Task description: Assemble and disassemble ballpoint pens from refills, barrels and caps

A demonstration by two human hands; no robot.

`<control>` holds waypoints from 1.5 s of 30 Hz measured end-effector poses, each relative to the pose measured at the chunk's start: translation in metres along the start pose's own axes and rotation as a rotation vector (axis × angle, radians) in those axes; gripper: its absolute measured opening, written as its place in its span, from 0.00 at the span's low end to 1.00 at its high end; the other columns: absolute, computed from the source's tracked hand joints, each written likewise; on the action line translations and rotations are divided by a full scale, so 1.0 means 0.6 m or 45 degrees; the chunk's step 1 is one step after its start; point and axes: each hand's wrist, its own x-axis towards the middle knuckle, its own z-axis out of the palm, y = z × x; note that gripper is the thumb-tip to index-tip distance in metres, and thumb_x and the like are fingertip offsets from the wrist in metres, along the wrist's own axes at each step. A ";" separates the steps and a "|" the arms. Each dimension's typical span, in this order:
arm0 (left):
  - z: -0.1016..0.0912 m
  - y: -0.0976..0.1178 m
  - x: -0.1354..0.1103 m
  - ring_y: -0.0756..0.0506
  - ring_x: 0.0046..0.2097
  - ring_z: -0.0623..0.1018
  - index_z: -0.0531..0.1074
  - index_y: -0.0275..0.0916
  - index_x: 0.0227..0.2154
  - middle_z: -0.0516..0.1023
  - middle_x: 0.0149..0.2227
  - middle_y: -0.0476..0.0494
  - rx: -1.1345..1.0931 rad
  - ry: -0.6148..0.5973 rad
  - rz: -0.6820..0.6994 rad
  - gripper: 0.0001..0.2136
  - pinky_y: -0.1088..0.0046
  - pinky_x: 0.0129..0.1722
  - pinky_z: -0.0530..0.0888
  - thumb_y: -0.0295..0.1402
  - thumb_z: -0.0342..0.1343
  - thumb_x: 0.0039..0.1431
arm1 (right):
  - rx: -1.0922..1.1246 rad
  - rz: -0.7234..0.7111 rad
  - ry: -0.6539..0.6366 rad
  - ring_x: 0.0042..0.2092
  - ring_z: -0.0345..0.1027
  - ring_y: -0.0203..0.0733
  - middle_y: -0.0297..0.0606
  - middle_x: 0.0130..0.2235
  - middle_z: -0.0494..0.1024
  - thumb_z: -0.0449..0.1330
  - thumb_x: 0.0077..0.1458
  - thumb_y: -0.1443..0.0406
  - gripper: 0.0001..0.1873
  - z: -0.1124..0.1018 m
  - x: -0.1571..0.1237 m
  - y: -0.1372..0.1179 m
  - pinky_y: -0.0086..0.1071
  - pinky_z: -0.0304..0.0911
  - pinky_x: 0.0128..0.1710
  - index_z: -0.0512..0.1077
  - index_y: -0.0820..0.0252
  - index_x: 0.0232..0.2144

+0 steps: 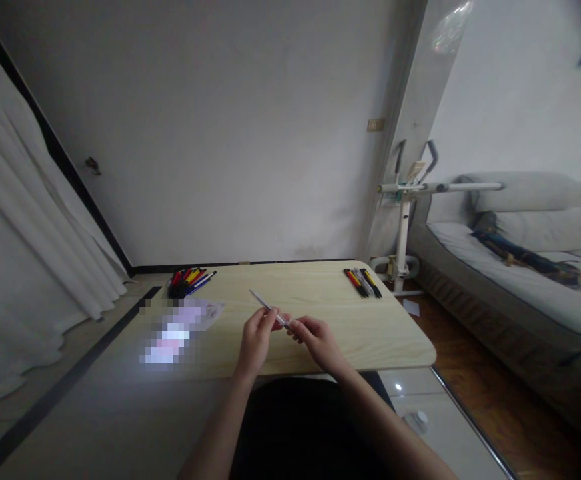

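A slim white pen is held slantwise above the wooden tabletop, its far end pointing up and to the left. My left hand pinches it around the middle with thumb and fingers. At the near end, my right hand has its fingers closed on the same pen, and they hide that tip. A loose pile of pens in black, red, yellow and blue lies at the table's back left. Toward the back right, several pens in red, yellow, grey and black lie side by side.
The pale wooden table has rounded corners. Left of my hands is a clear plastic sleeve, partly blurred out. A white exercise machine and a sofa stand at the right. A white curtain hangs at the left.
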 end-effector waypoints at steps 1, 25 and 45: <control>-0.003 0.002 -0.001 0.46 0.32 0.75 0.70 0.34 0.32 0.77 0.29 0.40 0.031 -0.005 -0.007 0.15 0.69 0.35 0.70 0.43 0.52 0.50 | -0.021 0.001 0.015 0.26 0.63 0.34 0.36 0.26 0.73 0.53 0.52 0.54 0.17 -0.005 0.001 -0.001 0.27 0.59 0.26 0.71 0.63 0.28; -0.025 -0.014 0.001 0.50 0.23 0.69 0.73 0.35 0.34 0.73 0.21 0.47 0.332 -0.182 -0.037 0.14 0.76 0.23 0.64 0.38 0.59 0.43 | -0.357 -0.043 0.057 0.23 0.58 0.33 0.33 0.19 0.66 0.47 0.55 0.52 0.25 -0.053 0.037 -0.006 0.26 0.53 0.25 0.66 0.62 0.16; -0.007 -0.042 -0.003 0.52 0.23 0.70 0.72 0.32 0.32 0.71 0.21 0.48 -0.401 -0.028 -0.227 0.16 0.77 0.24 0.66 0.42 0.57 0.45 | -0.247 0.065 0.038 0.20 0.55 0.33 0.31 0.15 0.60 0.42 0.55 0.48 0.29 -0.030 0.010 0.008 0.27 0.52 0.24 0.60 0.60 0.12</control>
